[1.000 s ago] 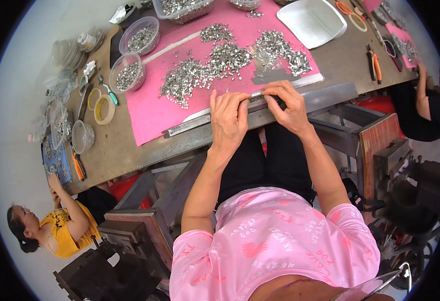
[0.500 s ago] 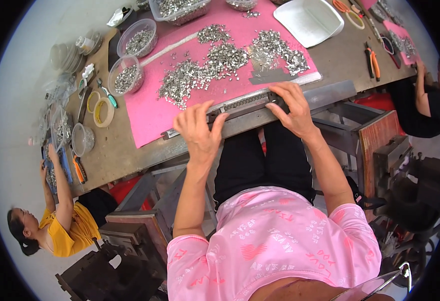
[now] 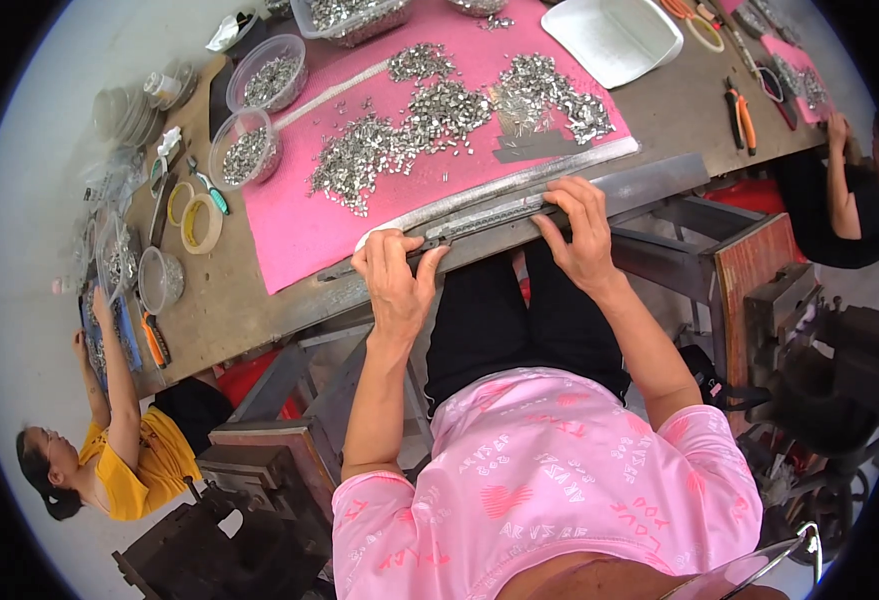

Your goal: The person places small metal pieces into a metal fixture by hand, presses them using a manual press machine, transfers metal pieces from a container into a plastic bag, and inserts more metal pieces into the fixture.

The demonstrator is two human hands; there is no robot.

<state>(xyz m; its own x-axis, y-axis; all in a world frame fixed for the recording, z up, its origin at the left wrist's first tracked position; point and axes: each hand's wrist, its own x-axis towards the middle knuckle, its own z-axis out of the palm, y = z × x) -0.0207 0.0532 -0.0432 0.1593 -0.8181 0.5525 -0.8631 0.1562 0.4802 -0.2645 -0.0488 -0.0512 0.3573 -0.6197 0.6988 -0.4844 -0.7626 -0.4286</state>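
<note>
My left hand (image 3: 397,278) and my right hand (image 3: 579,230) are both closed on a long, narrow dark metal bar (image 3: 489,216) at the table's near edge. The left hand pinches it between thumb and fingers, and the right hand grips farther along. A row of small pieces or teeth seems to run along the bar between my hands, too fine to make out. Just beyond lies a pink mat (image 3: 284,240) with loose heaps of small shiny metal pieces (image 3: 449,112). A flat grey strip (image 3: 539,148) rests near the heaps.
Clear tubs (image 3: 246,150) of metal pieces stand along the mat's left side, near tape rolls (image 3: 201,223). A white tray (image 3: 614,40) and orange-handled pliers (image 3: 740,118) lie to the right. A person in yellow (image 3: 149,460) works at left, another person (image 3: 844,200) at far right.
The bar has tilted in my hands, so its patterned face shows narrower now. A pale rolled edge along the mat's near side shows more beyond the bar. Both hands keep their grip.
</note>
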